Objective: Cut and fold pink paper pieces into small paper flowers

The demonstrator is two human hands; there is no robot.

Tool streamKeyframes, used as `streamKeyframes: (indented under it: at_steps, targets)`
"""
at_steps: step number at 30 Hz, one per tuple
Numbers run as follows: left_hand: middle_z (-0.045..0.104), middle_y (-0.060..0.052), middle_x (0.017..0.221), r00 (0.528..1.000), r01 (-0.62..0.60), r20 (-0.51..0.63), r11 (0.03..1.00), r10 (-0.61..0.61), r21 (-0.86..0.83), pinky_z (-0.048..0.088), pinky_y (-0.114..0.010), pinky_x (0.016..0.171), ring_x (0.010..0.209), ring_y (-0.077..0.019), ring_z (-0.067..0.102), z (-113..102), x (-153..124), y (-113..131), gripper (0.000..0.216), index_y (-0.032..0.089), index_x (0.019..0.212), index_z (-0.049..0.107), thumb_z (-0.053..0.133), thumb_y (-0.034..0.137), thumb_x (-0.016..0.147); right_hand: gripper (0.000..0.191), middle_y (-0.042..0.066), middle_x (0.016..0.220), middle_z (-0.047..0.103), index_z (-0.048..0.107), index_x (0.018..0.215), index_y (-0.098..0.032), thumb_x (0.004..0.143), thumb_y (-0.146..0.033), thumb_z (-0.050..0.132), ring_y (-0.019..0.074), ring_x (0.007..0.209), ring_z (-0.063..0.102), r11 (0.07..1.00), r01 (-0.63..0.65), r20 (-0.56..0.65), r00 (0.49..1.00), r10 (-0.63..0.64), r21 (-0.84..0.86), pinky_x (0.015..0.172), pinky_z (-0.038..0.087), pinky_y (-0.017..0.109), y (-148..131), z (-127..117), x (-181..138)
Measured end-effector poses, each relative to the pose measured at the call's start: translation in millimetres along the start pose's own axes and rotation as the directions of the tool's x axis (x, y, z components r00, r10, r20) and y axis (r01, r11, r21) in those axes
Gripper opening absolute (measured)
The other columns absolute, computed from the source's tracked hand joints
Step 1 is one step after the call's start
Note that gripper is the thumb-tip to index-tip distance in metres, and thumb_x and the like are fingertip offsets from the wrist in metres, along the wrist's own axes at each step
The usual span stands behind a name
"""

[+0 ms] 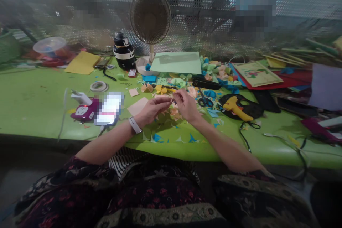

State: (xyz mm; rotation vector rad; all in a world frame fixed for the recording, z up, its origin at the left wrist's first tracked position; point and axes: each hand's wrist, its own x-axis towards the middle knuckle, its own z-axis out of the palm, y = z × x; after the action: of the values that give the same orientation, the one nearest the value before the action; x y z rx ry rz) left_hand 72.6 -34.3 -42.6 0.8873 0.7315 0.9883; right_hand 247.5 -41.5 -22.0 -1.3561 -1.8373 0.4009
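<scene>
My left hand (155, 108) and my right hand (186, 106) meet at the fingertips over the middle of the green table (171, 149). Both are closed in a pinch around something small and pale, too small to make out. Peach paper petals (175, 114) lie just below the fingers. A peach paper sheet (138, 106) rests partly under my left hand, with a small peach square (134, 92) behind it. Folded paper flowers, one peach (146, 88) and one yellow (160, 89), sit beyond my hands. Black scissors (205, 99) lie right of my right hand.
A yellow glue gun (237, 108) rests on a black plate (251, 106) at right. Left are a lit phone (109, 108), a purple power strip (85, 110) and a tape roll (99, 86). Behind stand a fan (150, 16), a bottle (124, 53) and a green sheet (177, 63).
</scene>
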Motion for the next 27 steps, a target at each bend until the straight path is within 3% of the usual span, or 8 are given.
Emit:
streamKeyframes:
  at_steps: [8, 13, 22, 27]
  targets:
    - [0.076, -0.005, 0.093, 1.000, -0.010, 0.010, 1.000, 0.010, 0.025, 0.052, -0.034, 0.094, 0.085, -0.0136, 0.068, 0, -1, -1, 0.027, 0.015, 0.082, 0.079, 0.091, 0.033, 0.065, 0.032, 0.004, 0.082, 0.064, 0.055, 0.089, -0.023, 0.101, -0.051, 0.043, 0.0171, 0.069, 0.056, 0.993, 0.109, -0.098, 0.990, -0.104, 0.044, 0.066, 0.042, 0.030, 10, 4, 2]
    - [0.076, -0.004, 0.091, 1.000, -0.020, 0.015, 0.999, 0.019, 0.032, 0.053, -0.034, 0.092, 0.084, -0.0129, 0.068, -1, 1, -2, 0.027, 0.016, 0.081, 0.078, 0.091, 0.032, 0.064, 0.031, 0.003, 0.081, 0.064, 0.055, 0.088, -0.023, 0.101, -0.049, 0.045, 0.0165, 0.068, 0.056, 0.991, 0.115, -0.094, 0.990, -0.108, 0.075, 0.066, 0.041, 0.030, 10, 5, 1]
    - [0.075, -0.004, 0.088, 0.998, -0.064, 0.024, 0.990, 0.062, 0.127, 0.052, -0.033, 0.091, 0.082, -0.0126, 0.067, -6, 5, -6, 0.024, 0.016, 0.082, 0.078, 0.087, 0.034, 0.071, 0.033, 0.002, 0.077, 0.063, 0.054, 0.087, -0.023, 0.098, -0.053, 0.047, 0.0162, 0.066, 0.057, 0.988, 0.056, -0.063, 0.997, -0.048, 0.143, 0.064, 0.042, 0.030, 6, 4, 1]
    - [0.077, -0.006, 0.097, 0.994, -0.109, 0.032, 0.984, 0.105, 0.144, 0.052, -0.035, 0.094, 0.091, -0.0152, 0.069, -10, 5, -3, 0.027, 0.018, 0.088, 0.079, 0.087, 0.037, 0.071, 0.032, -0.001, 0.062, 0.057, 0.055, 0.086, -0.023, 0.096, -0.052, 0.050, 0.0162, 0.056, 0.056, 0.984, -0.036, 0.038, 0.999, 0.030, 0.176, 0.059, 0.040, 0.031, 6, 1, -1]
